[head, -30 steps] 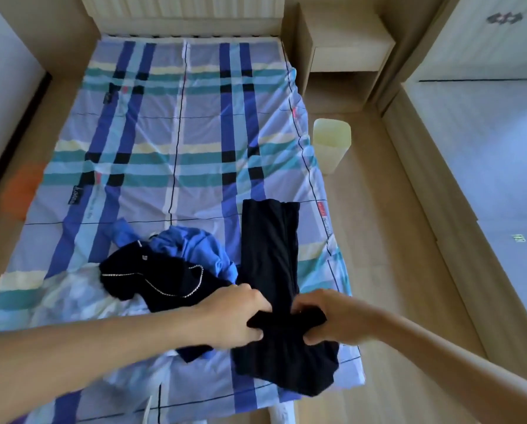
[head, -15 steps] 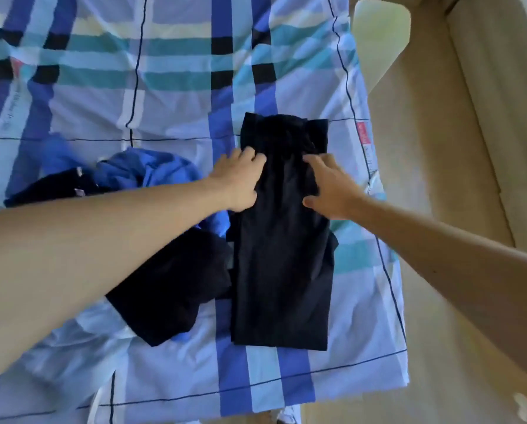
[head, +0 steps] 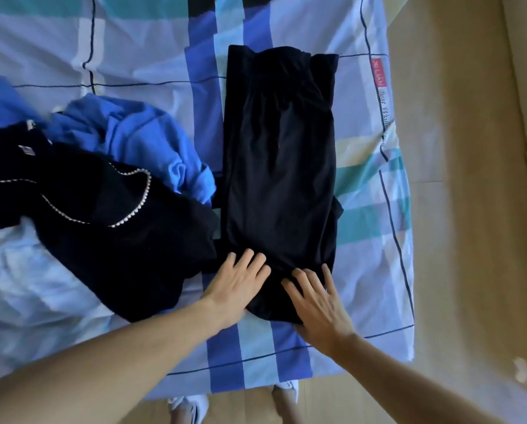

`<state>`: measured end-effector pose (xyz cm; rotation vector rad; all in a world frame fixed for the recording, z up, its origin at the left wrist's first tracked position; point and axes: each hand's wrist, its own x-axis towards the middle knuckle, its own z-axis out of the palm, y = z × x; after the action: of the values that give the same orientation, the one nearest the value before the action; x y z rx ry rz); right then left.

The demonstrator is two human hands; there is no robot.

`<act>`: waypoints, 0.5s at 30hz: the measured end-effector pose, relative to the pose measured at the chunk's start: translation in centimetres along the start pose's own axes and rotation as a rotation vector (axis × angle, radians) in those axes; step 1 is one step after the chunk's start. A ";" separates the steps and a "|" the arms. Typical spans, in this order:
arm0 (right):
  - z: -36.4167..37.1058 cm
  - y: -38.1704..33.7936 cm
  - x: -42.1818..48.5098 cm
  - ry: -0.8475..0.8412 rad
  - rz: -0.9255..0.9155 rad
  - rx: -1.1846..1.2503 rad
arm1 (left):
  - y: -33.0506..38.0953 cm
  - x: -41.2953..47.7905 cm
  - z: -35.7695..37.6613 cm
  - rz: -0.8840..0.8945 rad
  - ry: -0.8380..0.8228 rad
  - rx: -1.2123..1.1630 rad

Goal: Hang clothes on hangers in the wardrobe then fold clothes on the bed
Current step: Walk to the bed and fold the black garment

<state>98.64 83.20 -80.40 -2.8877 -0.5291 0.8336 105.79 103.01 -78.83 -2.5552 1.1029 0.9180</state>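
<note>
Both bare arms come in from the bottom of the frame and meet low in the middle. The left hand [head: 239,284] lies flat, palm down, fingers spread a little and pointing up the frame. The right hand [head: 319,301] lies flat just beside it, fingers spread too. Neither hand is gripping anything

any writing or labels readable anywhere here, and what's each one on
Red tag printed on the bedsheet near its right edge: white letters, too blurred to read for certain.
Script line below that tag on the sheet: seems to begin "Best Wish", the rest unreadable.
White neck label on the black garment with pearl trim: too small to read.
</note>
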 end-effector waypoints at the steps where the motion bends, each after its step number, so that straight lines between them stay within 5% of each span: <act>1: -0.1 0.0 0.3 0.044 -0.009 0.000 | 0.1 0.2 -0.3 -0.006 0.015 -0.001; 5: -1.6 0.3 2.0 0.169 0.020 0.022 | -0.4 1.2 -1.5 0.001 0.110 -0.020; 8: -3.7 0.5 3.2 0.123 0.092 0.104 | -2.3 2.2 -3.3 -0.058 0.084 -0.325; 11: -6.7 0.6 3.5 -0.091 0.125 0.165 | -4.0 2.5 -4.6 -0.061 -0.081 -0.545; 15: -9.5 -0.2 2.1 -0.433 0.079 0.255 | -2.7 0.5 -5.8 0.069 -0.332 -0.508</act>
<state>105.32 84.20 -73.39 -2.5131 -0.3108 1.4369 110.69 102.20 -74.74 -2.5909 0.9558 1.7583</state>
